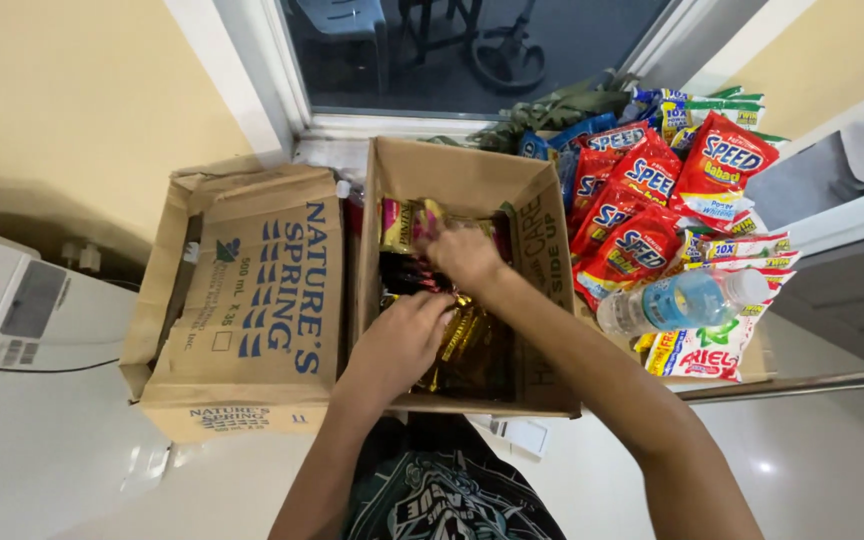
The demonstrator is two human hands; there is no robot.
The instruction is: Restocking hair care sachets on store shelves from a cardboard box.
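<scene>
Sachets [457, 340] under left hand [402, 340] — inside open box [452, 170]

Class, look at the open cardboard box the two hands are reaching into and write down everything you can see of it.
The open cardboard box is plain brown corrugated card with dark printing on its right wall. It stands upright, its top open, between a closed printed carton and a pile of red sachets. Inside lie gold and dark packets. The left hand and the right hand both reach in among them.
</scene>
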